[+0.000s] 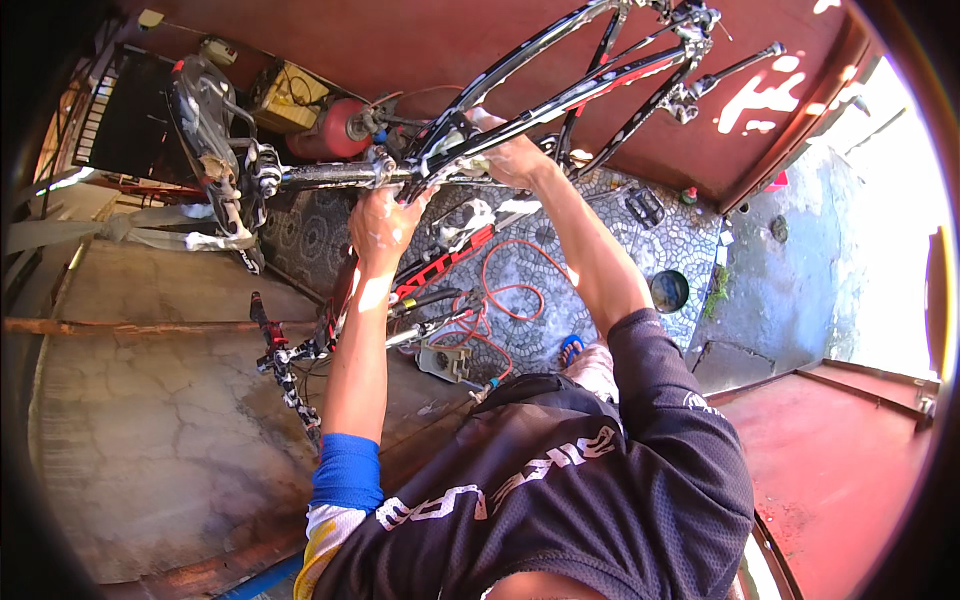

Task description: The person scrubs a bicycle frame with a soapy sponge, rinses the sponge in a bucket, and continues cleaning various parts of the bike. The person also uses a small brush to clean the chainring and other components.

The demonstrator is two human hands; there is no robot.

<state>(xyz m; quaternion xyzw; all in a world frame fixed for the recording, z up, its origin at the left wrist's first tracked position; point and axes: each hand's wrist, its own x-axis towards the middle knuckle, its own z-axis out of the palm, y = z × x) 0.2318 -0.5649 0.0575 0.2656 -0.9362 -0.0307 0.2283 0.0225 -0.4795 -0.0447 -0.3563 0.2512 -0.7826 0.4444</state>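
A black bicycle frame point(520, 60) with red and white markings hangs tilted in front of me, streaked with white foam. Its seat post point(325, 176) and dark saddle point(203, 110) extend to the left, where a pale strap point(120, 228) reaches the saddle end. My left hand point(385, 222), spotted with foam, is closed around the frame near the seat post's base. Farther right, my right hand point(512, 155) is closed on the frame's tubes. Its fingertips are partly hidden behind the tubing, so I cannot see whether a cloth or sponge is in them.
Below lies another red and black bicycle frame point(440, 268). An orange hose point(540, 297) loops over the patterned floor near a grey box point(443, 362). A red tank point(340, 130) and yellow box point(295, 97) stand behind. A pedal point(645, 207) and dark bowl point(668, 291) are at right.
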